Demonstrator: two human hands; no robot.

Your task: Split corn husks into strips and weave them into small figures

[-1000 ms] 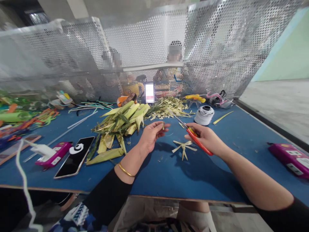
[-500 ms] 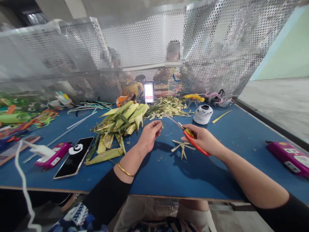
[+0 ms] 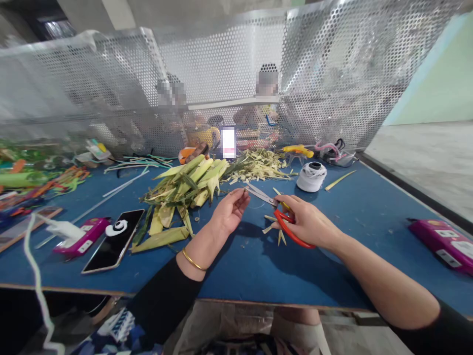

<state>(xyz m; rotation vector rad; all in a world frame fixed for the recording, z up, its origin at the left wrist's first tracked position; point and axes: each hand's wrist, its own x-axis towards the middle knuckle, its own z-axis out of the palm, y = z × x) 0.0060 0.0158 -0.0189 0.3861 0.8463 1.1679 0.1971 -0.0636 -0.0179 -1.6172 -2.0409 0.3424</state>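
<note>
In my right hand [image 3: 305, 219] are red-handled scissors [image 3: 286, 229], their blades parted and pointing left at my left fingertips. My left hand [image 3: 231, 209] is pinched, with a gold bangle on its wrist; what it holds is too small to make out. A thin thread [image 3: 256, 206] curves beside the fingertips. Just left of the scissor handles, a small piece of knotted husk strips [image 3: 281, 237] lies on the blue table [image 3: 236, 276], partly covered by them. To the left of my left hand is a pile of green-yellow corn husks [image 3: 192, 182].
Husk scraps [image 3: 258, 165] lie behind my hands, near a white thread spool [image 3: 311, 177]. At left are a black phone [image 3: 114, 244] and a purple pack [image 3: 86, 236]; another purple pack [image 3: 443, 241] is at right. A perforated metal screen [image 3: 229, 64] stands behind.
The scissors have opened, and their blades have come down and closer to my left fingertips. My right hand has shifted slightly left, with its handles spread apart.
</note>
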